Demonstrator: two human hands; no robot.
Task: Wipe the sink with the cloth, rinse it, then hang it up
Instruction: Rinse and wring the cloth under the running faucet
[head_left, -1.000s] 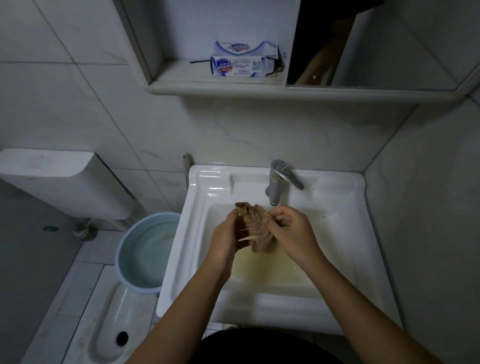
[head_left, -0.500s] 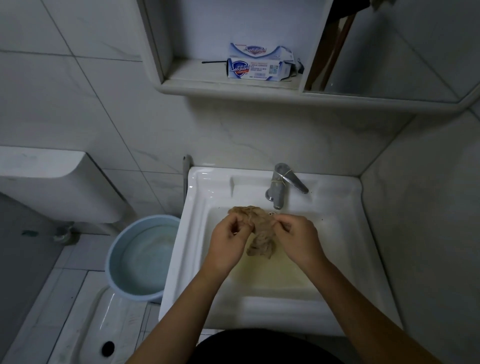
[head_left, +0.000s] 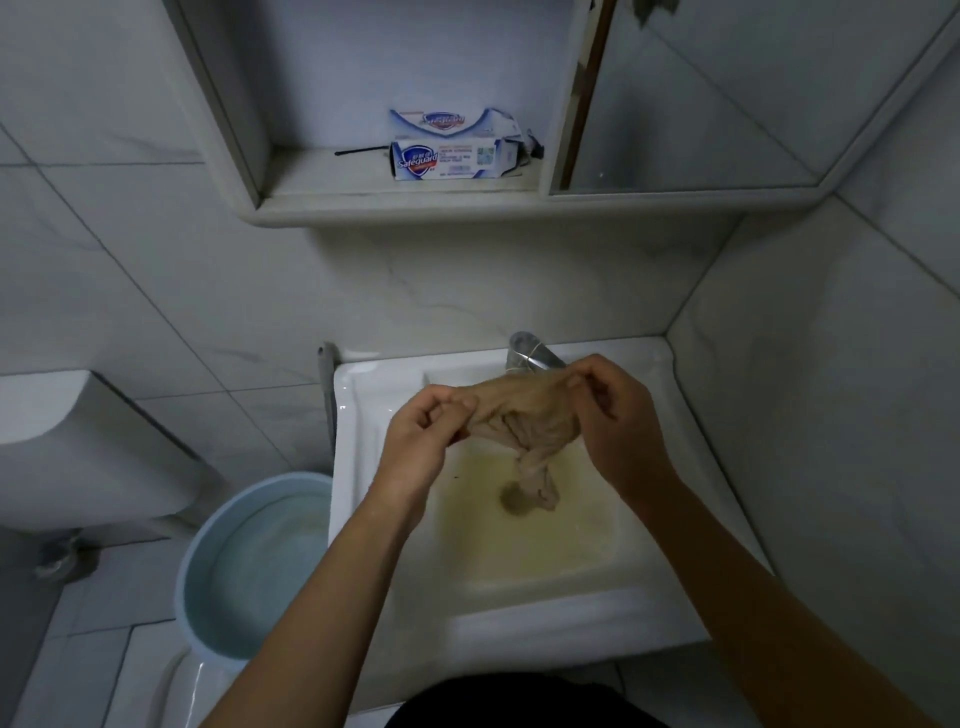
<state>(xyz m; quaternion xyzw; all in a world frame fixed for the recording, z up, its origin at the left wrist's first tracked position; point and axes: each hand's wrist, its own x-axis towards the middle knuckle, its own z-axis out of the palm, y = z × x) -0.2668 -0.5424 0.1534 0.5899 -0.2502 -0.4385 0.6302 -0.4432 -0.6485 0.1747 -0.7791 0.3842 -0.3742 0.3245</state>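
Clearly the person stands at the white sink (head_left: 691, 592), whose basin floor holds a shallow yellowish pool, and both bare arms reach in from the near edge toward the far wall. Between the hands hangs the tan cloth (head_left: 524, 421), stretched along its top edge just in front of the tap (head_left: 530, 356), with its lower part twisted into a rope whose tip dips down to the drain area. It looks like the opening-out stage that goes with rinsing: the cloth is being spread so that water can reach its folds. To do this well, the person would likely keep the top edge taut, hold the cloth over the basin so drips fall inside, shake or pull out the twisted tail, and bring the fabric under the spout rather than let it drag through the dirty pool. No stream of water can be made out at the tap, so whether it is running cannot be told.

The left hand (head_left: 423, 434) sits at the left end of the cloth, wrist bent, thumb and forefinger pinched together on the corner, other fingers curled. The right hand (head_left: 613, 415) is a little higher and farther, thumb and first fingers clamped on the opposite corner, palm turned inward
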